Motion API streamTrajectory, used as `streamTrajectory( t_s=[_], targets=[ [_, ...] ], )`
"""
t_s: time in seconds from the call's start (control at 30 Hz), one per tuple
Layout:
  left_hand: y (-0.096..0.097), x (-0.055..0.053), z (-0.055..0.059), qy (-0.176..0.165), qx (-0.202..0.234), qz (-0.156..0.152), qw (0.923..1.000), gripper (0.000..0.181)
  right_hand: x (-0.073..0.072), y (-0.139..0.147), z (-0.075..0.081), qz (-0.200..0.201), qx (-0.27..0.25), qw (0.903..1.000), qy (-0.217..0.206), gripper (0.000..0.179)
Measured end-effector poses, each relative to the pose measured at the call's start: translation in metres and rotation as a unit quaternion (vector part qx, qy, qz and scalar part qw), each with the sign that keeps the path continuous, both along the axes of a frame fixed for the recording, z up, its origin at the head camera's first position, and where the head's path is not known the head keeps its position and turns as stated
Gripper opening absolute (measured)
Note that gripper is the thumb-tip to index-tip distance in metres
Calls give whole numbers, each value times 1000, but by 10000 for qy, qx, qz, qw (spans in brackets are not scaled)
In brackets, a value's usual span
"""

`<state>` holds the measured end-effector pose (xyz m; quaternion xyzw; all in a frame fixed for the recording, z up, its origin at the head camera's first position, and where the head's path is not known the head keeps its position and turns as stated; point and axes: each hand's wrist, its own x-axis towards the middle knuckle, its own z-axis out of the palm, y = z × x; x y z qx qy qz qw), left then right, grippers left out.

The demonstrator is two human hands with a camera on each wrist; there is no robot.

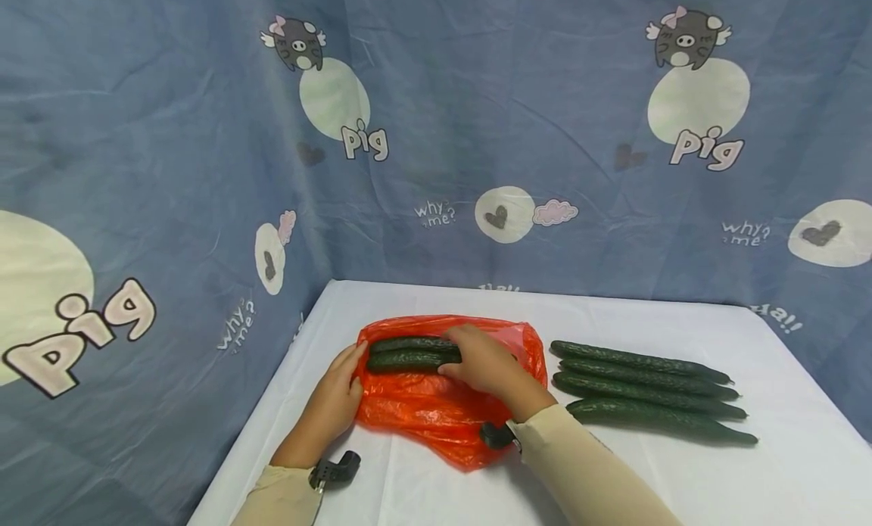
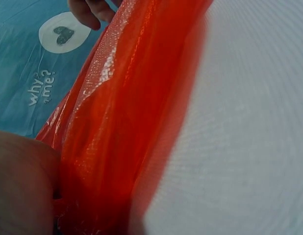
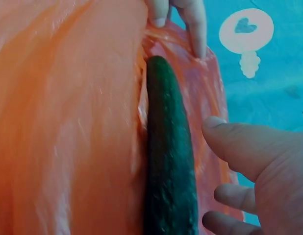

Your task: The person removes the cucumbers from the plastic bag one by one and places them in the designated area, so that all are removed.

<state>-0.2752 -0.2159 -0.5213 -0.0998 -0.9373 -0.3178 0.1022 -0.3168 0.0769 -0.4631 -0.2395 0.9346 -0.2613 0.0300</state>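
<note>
Two dark green cucumbers (image 1: 412, 361) lie side by side in the mouth of a red plastic bag (image 1: 422, 405). My left hand (image 1: 338, 390) grips the bag's left rim; in the right wrist view its fingers (image 3: 193, 27) sit at that rim, just beyond the cucumber's tip. Over the right part of the cucumbers is my right hand (image 1: 482, 363). Its thumb and fingers are spread apart beside one cucumber (image 3: 170, 147) in the right wrist view, not closed round it. The left wrist view shows mostly stretched red plastic, so the left grip is partly hidden.
Several more cucumbers (image 1: 647, 390) lie in a stack of rows to the right of the bag. A white cloth (image 1: 783, 473) covers the table. Blue printed fabric (image 1: 436, 117) hangs behind it and along the left side.
</note>
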Motion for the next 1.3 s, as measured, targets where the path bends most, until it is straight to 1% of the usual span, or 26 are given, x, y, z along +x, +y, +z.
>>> streamTrajectory(
  t_s=[0.2, 0.37, 0.5, 0.6, 0.73, 0.97, 1.3],
  targets=[
    [0, 1, 0, -39, 19, 29, 10000, 67, -2, -14, -10, -101, -9, 9999, -6, 53],
    [0, 0, 0, -27, 29, 11, 10000, 67, -2, -22, -18, -330, 411, 9985, 162, 54],
    [0, 0, 1, -56, 15, 16, 10000, 67, 0, -28, -23, -473, 697, 9964, 135, 57],
    [0, 1, 1, -106, 11, 43, 9999, 67, 1, -31, -27, -545, 811, 9951, 146, 59],
    [0, 1, 0, -112, 47, 56, 9999, 67, 2, -32, -30, -630, 757, 9948, 262, 55],
    [0, 1, 0, -30, 9, 61, 10000, 67, 0, -31, -31, -666, 533, 9959, 302, 42],
    [1, 1, 0, -18, 36, 59, 10000, 67, 2, -30, -31, -658, 502, 9955, 465, 41]
  ],
)
